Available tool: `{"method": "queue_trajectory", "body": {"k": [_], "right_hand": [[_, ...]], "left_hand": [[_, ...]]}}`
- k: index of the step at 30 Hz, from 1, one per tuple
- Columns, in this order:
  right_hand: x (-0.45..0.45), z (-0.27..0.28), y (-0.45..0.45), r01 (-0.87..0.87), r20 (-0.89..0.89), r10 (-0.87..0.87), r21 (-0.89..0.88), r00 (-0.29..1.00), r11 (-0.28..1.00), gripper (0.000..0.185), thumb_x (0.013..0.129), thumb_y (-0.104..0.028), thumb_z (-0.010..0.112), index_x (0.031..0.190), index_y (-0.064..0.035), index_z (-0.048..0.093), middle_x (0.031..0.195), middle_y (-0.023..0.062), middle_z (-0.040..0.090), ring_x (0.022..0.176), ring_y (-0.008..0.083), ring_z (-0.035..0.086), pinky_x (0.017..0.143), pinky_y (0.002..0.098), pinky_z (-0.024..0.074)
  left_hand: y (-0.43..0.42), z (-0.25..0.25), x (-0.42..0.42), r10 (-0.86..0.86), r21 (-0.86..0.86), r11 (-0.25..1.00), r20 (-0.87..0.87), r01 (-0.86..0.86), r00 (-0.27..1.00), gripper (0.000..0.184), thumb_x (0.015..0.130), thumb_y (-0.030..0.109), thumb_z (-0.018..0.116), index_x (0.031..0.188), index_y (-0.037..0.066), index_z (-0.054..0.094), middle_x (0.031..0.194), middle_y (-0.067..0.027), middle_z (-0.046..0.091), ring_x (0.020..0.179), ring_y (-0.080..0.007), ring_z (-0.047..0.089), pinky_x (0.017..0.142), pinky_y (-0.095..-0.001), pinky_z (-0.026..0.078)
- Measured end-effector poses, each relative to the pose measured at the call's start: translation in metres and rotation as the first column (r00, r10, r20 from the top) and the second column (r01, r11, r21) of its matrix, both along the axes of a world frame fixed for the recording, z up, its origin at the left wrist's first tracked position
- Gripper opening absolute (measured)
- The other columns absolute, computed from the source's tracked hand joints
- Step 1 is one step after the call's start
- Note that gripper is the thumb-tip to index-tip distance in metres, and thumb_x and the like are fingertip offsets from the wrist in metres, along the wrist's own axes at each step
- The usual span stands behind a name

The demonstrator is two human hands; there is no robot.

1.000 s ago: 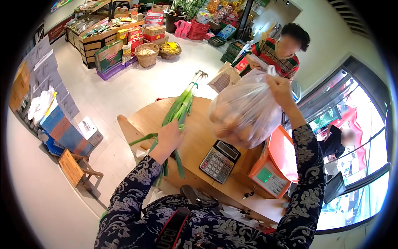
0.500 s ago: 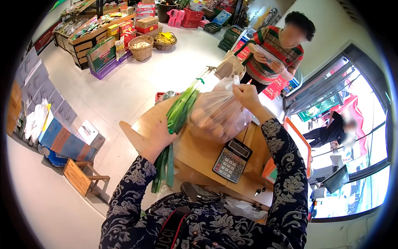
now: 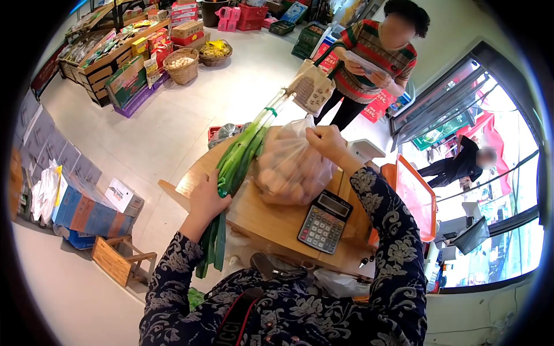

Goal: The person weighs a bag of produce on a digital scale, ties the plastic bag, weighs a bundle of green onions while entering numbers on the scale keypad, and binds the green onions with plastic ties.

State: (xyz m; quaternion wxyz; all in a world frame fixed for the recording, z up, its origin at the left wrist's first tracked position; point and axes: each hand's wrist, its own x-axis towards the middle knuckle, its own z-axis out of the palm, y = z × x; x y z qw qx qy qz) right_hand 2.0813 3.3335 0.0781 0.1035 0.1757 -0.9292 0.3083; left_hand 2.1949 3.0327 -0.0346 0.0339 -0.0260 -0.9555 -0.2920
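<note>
My left hand (image 3: 208,199) is wrapped round a bunch of long green onions (image 3: 245,153), tied with green bands. Their white root ends point away from me and the leaf tips hang down near my lap. The closed fingers of my right hand (image 3: 326,141) grip the gathered top of a clear plastic bag (image 3: 294,167). Brownish, rounded things that look like eggs fill the bag, which appears to rest on the wooden table (image 3: 259,216). Right of the bag's lower edge lies a calculator (image 3: 325,224).
Across the table stands a person (image 3: 372,63) holding a flat, pale object, a cloth bag (image 3: 313,86) hanging from one arm. An orange-rimmed tray (image 3: 416,199) is at the right. A wooden stool (image 3: 118,259) and boxes (image 3: 92,202) stand at left; baskets (image 3: 182,69) and shelves lie beyond.
My right hand has moved left and slightly down with the bag. My left hand and the onions have shifted left. The view has tilted a little, and the person's cloth bag shows more fully.
</note>
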Motion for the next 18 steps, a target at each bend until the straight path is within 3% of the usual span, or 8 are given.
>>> {"method": "queue_trajectory", "body": {"k": [8,18], "right_hand": [[-0.008,-0.012,0.006,-0.001,0.025,0.004,-0.086,1.0,0.996,0.031,0.078,-0.024,0.057,0.061,0.0025,0.056,0.044,0.0128,0.044,0.037,0.0195,0.041,0.042,0.0318,0.0363],[-0.004,-0.013,0.005,0.005,0.003,-0.005,-0.054,1.0,0.999,0.031,0.078,-0.025,0.056,0.061,0.0016,0.057,0.05,0.0169,0.049,0.041,0.0291,0.046,0.045,0.0352,0.0389]], "left_hand": [[0.002,-0.003,0.0,-0.012,-0.022,1.0,-0.039,0.012,0.999,0.068,0.061,0.025,0.065,0.122,0.003,0.043,0.096,-0.0176,0.05,0.081,-0.0338,0.058,0.07,-0.0405,0.048],[0.007,0.002,0.0,-0.009,-0.023,1.0,-0.035,0.008,0.999,0.067,0.06,0.024,0.068,0.12,0.005,0.043,0.096,-0.0176,0.05,0.082,-0.035,0.057,0.069,-0.0418,0.048]]}}
